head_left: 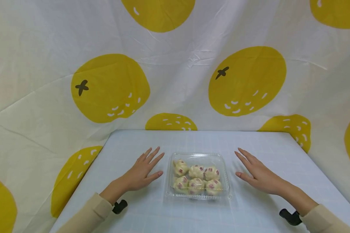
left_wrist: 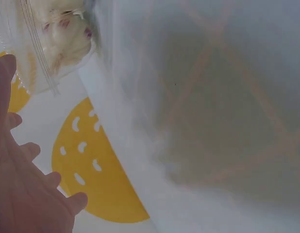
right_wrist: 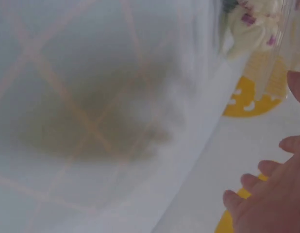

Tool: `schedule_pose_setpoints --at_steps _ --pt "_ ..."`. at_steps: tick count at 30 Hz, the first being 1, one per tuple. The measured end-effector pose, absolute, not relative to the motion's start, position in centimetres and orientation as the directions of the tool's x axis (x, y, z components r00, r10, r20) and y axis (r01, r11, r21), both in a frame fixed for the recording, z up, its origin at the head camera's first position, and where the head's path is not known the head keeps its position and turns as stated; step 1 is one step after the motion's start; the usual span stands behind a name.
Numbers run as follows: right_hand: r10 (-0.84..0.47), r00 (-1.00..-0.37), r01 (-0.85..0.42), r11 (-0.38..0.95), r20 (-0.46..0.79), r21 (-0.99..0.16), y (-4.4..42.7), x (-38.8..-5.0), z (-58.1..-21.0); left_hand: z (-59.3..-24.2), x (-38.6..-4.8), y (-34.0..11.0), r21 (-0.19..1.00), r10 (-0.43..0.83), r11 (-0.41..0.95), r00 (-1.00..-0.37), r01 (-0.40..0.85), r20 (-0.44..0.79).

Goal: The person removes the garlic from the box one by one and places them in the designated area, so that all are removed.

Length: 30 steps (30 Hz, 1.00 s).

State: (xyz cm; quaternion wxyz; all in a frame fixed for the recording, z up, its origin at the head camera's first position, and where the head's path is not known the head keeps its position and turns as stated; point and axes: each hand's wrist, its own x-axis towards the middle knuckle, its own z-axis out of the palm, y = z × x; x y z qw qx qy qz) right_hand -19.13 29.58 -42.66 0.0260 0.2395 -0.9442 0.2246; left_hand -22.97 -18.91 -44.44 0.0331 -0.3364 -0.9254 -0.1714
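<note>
A clear plastic clamshell box (head_left: 198,156) stands on the table between my two hands, its lid down. Inside lie several pale rounded buns (head_left: 196,186) with purple-red flecks, in two rows. My left hand (head_left: 140,171) hovers left of the box, fingers spread and straight, touching nothing. To the box's right, my right hand (head_left: 261,173) holds the same pose, also apart from it. Each wrist view shows part of the box and one bun, with the left palm (left_wrist: 28,179) and the right palm (right_wrist: 276,199) at the edge.
The table (head_left: 145,213) wears a pale blue cloth with faint lines. Behind it hangs a white curtain (head_left: 178,84) printed with large yellow fruit. A small black device (head_left: 119,206) sits at the left wrist, and a similar black device (head_left: 290,217) at the right.
</note>
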Motion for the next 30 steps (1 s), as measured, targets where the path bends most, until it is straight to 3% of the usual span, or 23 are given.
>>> schedule_pose_setpoints --at_steps 4,8,15,22,30 --pt "-0.456 -0.887 -0.418 0.728 0.073 -0.543 29.1 -18.8 -42.6 -44.6 -22.7 -18.7 0.491 0.596 0.654 -0.792 0.575 0.134" --pt "-0.493 -0.87 -0.353 0.642 -0.014 -0.681 29.0 -18.8 -42.8 -44.8 -22.4 -18.4 0.694 0.573 0.57 -0.818 0.44 0.048" --pt "-0.634 -0.758 -0.192 0.44 -0.152 -0.877 28.9 -19.4 -44.0 -45.7 -22.1 -18.3 0.929 0.663 0.312 -0.746 0.199 -0.064" --pt "-0.743 -0.637 -0.046 0.302 -0.205 -0.952 29.1 -19.2 -44.6 -46.2 -21.5 -18.2 0.971 0.695 0.241 -0.699 0.006 -0.168" --pt "-0.74 -0.62 0.027 0.311 -0.26 -0.95 29.2 -19.1 -45.1 -46.5 -20.9 -18.3 0.979 0.728 0.152 -0.655 -0.135 -0.203"
